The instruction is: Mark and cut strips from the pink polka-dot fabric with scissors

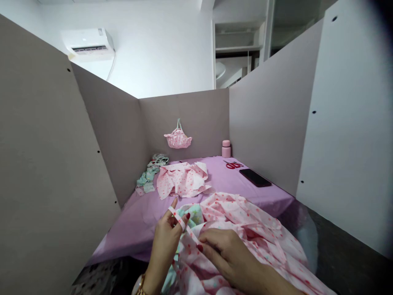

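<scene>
A narrow pink fabric strap point(192, 235) with red dots runs between my two hands. Its far end is looped around the fingers of my left hand point(167, 233), whose thumb and index finger stand apart with the strap pinned across them. My right hand point(227, 254) pinches the strap between thumb and fingers, close to the left hand. Beneath both hands spreads a large heap of pink dotted cloth point(254, 217), spilling over the front of the table. A mint green printed fabric point(194, 214) shows just behind the left thumb.
On the purple tablecloth point(224, 180) lie a folded pink dotted cloth point(184, 180), green scraps point(149, 175), red-handled scissors point(233, 164) and a black phone point(254, 178). A pink bottle point(226, 149) stands at the back. A gathered pink pouch point(178, 139) hangs on the back panel point(202, 114). Panels enclose both sides.
</scene>
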A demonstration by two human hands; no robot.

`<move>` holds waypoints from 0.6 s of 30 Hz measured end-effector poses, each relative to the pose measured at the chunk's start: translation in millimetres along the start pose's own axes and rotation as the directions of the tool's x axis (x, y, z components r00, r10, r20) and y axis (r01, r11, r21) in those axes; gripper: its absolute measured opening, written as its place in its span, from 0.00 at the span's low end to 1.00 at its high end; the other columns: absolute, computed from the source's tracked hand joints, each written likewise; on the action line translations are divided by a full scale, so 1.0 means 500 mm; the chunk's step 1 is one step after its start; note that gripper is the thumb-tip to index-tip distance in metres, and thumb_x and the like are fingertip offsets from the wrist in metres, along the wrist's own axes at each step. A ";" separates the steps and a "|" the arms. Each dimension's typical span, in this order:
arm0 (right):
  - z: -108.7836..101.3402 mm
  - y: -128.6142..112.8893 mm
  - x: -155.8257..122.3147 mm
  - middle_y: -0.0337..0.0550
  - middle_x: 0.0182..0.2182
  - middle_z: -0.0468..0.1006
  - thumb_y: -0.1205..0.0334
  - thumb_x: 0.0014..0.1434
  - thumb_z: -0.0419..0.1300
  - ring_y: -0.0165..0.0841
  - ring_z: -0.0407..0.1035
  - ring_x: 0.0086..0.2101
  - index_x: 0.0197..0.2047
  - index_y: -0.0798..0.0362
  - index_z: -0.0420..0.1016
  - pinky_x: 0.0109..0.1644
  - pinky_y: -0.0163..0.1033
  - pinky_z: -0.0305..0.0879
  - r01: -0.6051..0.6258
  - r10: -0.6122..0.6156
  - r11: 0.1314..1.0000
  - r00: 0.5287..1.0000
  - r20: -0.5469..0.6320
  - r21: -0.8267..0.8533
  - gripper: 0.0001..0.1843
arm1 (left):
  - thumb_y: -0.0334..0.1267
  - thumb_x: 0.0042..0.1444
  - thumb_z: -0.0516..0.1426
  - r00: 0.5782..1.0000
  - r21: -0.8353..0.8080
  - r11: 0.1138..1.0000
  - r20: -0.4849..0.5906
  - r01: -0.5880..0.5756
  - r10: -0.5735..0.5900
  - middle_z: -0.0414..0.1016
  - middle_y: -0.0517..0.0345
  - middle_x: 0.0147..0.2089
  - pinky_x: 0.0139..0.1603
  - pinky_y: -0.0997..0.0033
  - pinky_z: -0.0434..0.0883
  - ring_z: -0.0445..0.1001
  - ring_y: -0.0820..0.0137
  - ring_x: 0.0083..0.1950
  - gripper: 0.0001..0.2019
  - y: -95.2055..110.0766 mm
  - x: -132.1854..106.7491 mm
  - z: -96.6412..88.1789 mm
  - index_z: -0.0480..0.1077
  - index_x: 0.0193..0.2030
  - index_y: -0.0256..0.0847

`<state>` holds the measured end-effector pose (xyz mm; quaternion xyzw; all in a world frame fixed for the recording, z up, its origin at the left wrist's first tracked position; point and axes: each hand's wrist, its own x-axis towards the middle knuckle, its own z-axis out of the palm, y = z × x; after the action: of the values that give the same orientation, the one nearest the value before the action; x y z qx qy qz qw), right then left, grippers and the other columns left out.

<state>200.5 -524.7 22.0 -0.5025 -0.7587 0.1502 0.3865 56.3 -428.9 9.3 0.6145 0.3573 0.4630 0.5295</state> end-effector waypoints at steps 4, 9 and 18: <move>-0.038 0.006 0.016 0.38 0.23 0.69 0.59 0.60 0.53 0.27 0.61 0.25 0.27 0.55 0.69 0.30 0.33 0.54 -0.023 0.027 0.997 0.998 -0.061 0.068 0.12 | 0.36 0.40 0.65 0.988 0.006 1.000 0.152 0.008 -0.009 0.76 0.51 0.40 0.43 0.72 0.65 0.70 0.64 0.41 0.28 0.008 -0.015 -0.008 0.69 0.52 0.38; -0.059 0.026 0.061 0.32 0.18 0.60 0.52 0.52 0.61 0.24 0.52 0.21 0.23 0.55 0.64 0.24 0.32 0.47 -0.111 0.157 0.929 0.982 -0.105 0.354 0.17 | 0.32 0.41 0.64 0.891 -0.056 0.998 0.454 0.038 -0.008 0.75 0.51 0.43 0.42 0.71 0.65 0.70 0.63 0.42 0.23 0.045 -0.051 0.016 0.73 0.48 0.42; -0.010 0.054 0.066 0.29 0.17 0.56 0.43 0.48 0.61 0.21 0.45 0.18 0.23 0.54 0.57 0.21 0.30 0.40 -0.227 0.297 0.614 0.954 0.045 0.756 0.24 | 0.33 0.38 0.67 0.881 -0.159 0.979 0.472 0.125 -0.036 0.74 0.59 0.33 0.34 0.76 0.64 0.66 0.72 0.32 0.21 0.036 -0.067 0.024 0.74 0.43 0.43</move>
<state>215.2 -484.3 23.1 -0.4079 -0.5287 0.4842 0.5654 56.3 -467.0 20.4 0.6406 0.2003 0.3103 0.6733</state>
